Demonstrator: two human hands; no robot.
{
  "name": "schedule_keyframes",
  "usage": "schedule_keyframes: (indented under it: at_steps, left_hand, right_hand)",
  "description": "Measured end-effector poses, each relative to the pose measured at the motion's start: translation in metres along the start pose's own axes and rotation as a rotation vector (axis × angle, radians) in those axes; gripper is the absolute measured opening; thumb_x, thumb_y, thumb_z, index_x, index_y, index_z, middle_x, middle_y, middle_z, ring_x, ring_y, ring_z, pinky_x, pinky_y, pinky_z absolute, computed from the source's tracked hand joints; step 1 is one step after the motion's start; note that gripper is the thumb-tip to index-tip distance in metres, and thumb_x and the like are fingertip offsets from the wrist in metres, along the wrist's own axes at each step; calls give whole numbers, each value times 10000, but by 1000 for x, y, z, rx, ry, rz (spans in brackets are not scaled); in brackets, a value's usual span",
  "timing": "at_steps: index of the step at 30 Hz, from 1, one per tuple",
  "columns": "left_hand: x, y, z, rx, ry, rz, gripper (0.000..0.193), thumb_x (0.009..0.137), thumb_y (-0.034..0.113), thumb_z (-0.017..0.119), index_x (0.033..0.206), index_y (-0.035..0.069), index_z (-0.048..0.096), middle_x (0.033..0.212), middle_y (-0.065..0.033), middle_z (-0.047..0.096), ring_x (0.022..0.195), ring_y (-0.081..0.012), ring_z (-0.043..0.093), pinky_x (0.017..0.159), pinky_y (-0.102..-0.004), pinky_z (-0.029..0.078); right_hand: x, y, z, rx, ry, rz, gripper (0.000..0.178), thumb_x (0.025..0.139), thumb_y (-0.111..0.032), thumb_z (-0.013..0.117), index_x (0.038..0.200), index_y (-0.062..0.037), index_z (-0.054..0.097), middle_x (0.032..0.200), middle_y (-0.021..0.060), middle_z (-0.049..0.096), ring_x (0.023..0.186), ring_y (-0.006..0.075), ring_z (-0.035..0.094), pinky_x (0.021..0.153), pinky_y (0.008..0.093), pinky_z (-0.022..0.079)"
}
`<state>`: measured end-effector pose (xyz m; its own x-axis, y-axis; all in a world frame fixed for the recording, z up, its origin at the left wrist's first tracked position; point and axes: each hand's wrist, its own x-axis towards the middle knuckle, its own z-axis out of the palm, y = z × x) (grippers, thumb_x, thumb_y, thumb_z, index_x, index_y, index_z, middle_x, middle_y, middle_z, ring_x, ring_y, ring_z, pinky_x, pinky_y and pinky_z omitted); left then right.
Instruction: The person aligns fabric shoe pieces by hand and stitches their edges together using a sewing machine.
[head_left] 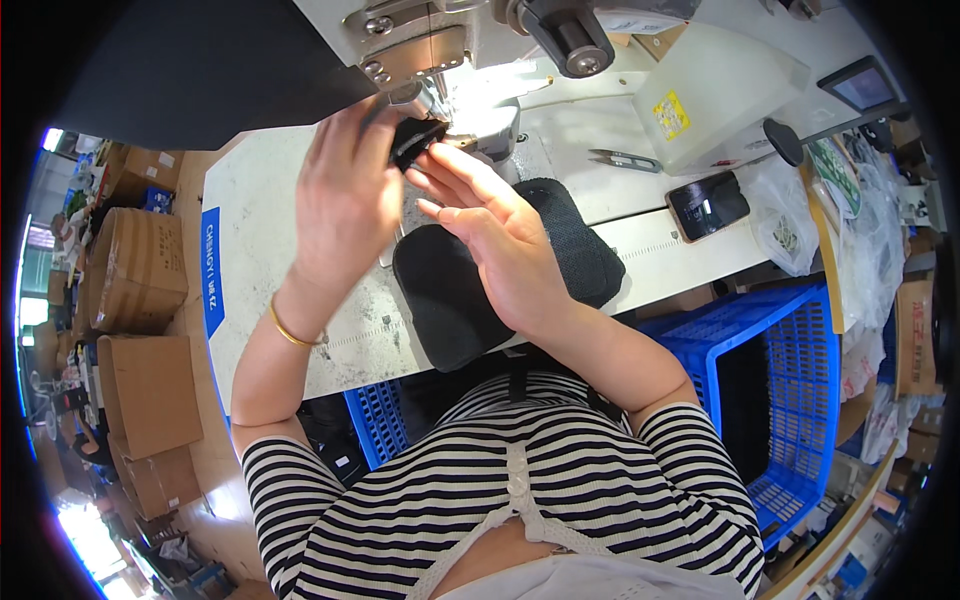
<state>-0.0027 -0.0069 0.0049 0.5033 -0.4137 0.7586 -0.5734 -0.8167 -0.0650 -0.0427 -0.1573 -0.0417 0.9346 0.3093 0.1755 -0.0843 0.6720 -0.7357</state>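
Observation:
Under the sewing machine head point(430, 50) a small folded black fabric piece point(415, 142) is by the needle area. My left hand point(345, 195), blurred by motion, has its fingers closed on the piece's left side; the fingertips are partly hidden. My right hand point(500, 235) is open, its fingers stretched out and the fingertips at the piece's right edge. Below my right hand a black padded piece point(445, 300) lies on the white machine table point(265, 220). A second black pad point(575, 245) with a mesh-like surface lies to its right, partly hidden by that hand.
Thread snips point(625, 160) and a phone point(708, 205) lie on the table's right, near a translucent plastic box point(715, 100). A blue crate point(770, 400) stands below right, another blue basket point(378, 425) under the table. Cardboard boxes point(140, 270) stand at left.

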Motion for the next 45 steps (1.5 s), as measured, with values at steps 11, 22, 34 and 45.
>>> schedule_keyframes:
  at_steps: [11, 22, 34, 45]
  left_hand:
    - [-14, 32, -22, -247, -139, 29, 398, 648, -116, 673, 1035, -25, 696, 1015, -132, 668, 904, -293, 637, 780, -347, 527]
    - [-40, 30, -16, -227, 65, 337, 271, 647, -102, 710, 914, -62, 721, 916, -132, 677, 793, -261, 662, 656, -319, 581]
    - [-41, 32, -6, -72, 89, 264, 332, 648, -7, 707, 979, -30, 717, 1003, -122, 644, 912, -253, 640, 717, -333, 579]
    - [-23, 10, 14, -145, 187, 250, 335, 567, -35, 673, 900, -40, 716, 940, -105, 676, 876, -263, 659, 704, -337, 574]
  right_hand:
    - [-13, -5, -10, -313, 36, -82, 365, 962, -58, 495, 1312, 43, 519, 1173, 102, 613, 1070, 92, 557, 927, 251, 446]
    - [-25, -16, -14, -658, 82, -134, 201, 939, -127, 561, 869, 36, 655, 732, 101, 699, 648, 134, 689, 593, 238, 523]
    - [-16, -26, -11, -554, 131, 4, 201, 923, -105, 518, 822, 18, 642, 625, 48, 649, 512, 50, 547, 487, 210, 439]
    - [15, -22, -18, -504, 100, -56, 236, 930, -109, 500, 733, -17, 592, 605, 48, 648, 477, 45, 509, 460, 214, 402]
